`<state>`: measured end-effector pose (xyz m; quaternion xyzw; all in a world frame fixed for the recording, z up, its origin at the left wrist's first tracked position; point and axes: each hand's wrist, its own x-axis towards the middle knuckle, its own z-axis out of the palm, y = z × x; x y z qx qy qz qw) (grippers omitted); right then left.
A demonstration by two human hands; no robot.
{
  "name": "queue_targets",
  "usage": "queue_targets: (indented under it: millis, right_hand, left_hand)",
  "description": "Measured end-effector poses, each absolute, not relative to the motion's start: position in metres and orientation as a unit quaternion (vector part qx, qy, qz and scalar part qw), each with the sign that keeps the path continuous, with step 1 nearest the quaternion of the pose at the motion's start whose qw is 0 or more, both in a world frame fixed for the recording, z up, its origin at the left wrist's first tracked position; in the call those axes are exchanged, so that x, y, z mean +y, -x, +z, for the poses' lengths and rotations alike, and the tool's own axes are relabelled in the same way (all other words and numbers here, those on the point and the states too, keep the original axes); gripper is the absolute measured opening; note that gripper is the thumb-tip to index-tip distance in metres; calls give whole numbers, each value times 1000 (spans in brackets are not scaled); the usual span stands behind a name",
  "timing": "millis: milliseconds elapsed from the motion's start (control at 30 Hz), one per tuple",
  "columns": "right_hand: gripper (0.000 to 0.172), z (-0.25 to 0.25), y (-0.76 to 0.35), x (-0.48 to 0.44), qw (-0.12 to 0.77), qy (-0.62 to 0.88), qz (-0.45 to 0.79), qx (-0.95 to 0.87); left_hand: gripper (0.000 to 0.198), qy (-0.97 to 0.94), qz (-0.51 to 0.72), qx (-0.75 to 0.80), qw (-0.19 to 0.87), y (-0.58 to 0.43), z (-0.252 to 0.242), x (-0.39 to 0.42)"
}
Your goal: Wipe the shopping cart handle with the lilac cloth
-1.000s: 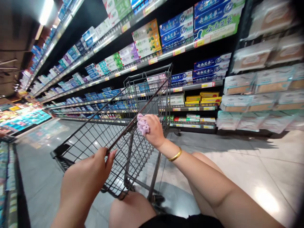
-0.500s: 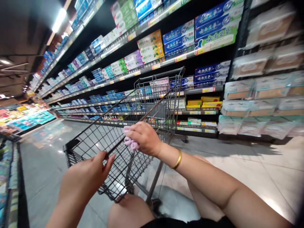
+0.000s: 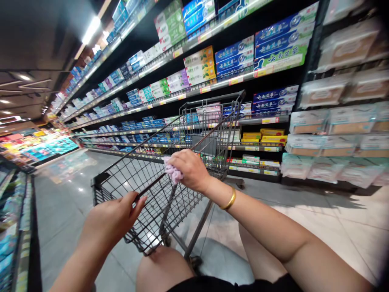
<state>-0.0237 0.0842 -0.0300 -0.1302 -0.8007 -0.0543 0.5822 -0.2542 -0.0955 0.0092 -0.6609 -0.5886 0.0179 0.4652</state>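
Observation:
A dark metal shopping cart (image 3: 148, 219) stands before me, its wire basket bare inside. My left hand (image 3: 117, 215) grips the cart's near top rail, thumb and fingers pinched on it. Farther along that same rail, my right hand (image 3: 190, 168) is closed around a crumpled pale purple cloth (image 3: 174, 170), pressing it against the rail. Part of the cloth is hidden under the fingers. A gold bracelet (image 3: 230, 198) circles my right wrist.
Long shelves (image 3: 170, 99) of boxed toothpaste run behind the cart. Bagged goods (image 3: 328, 117) hang on a rack at the right. Another shelf unit (image 3: 18, 227) borders the left. My knee (image 3: 165, 267) is close under the basket, above the tiled floor (image 3: 69, 194).
The whole view has shifted, so the cart and shelves appear a little farther right. My right hand with the cloth has slid slightly along the rail; my left hand keeps its grip.

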Motion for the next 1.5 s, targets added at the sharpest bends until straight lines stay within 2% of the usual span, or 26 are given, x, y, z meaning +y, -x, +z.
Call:
queue_targets:
  millis: [167, 267, 400, 467, 667, 767, 900, 1100, 1167, 1267, 1367, 1500]
  right_hand:
    - [29, -28, 13, 88, 655, 191, -36, -730]
    - [25, -45, 26, 69, 600, 136, -79, -784]
    - [32, -82, 40, 38, 480, 13, -166, -861]
    - [33, -90, 39, 32, 454, -21, -185, -871]
    - [17, -68, 36, 31, 541, 75, -169, -821]
    - [14, -84, 42, 24, 522, 42, -180, -833]
    - [18, -117, 53, 12, 484, 19, -166, -859]
    - [22, -128, 103, -17, 499, 23, -104, -860]
    - [20, -146, 118, -29, 472, -21, -106, -875]
    - [28, -180, 125, -39, 411, -81, -123, -900]
    - [24, -191, 115, -33, 376, -107, -131, -911]
    - [22, -168, 96, -11, 433, -18, -113, -894]
  left_hand:
    - [48, 672, 7, -599, 436, 256, 11, -102]
    - [51, 667, 4, -622, 410, 262, 11, -104]
    - [54, 657, 5, -655, 374, 267, 13, -109]
    - [56, 646, 14, -669, 367, 261, 13, -111]
    - [53, 630, -61, -698, 335, 208, 12, -99]
    - [51, 634, -75, -722, 267, 186, 17, -82]
    - [46, 648, -34, -730, 216, 180, 26, -65]
    - [45, 645, -20, -730, 224, 183, 27, -60]
    - [47, 641, -19, -733, 227, 181, 25, -61]
    - [47, 636, -24, -736, 231, 180, 23, -62]
    - [48, 628, -36, -740, 237, 180, 22, -65]
    - [45, 622, -50, -745, 236, 174, 25, -63]
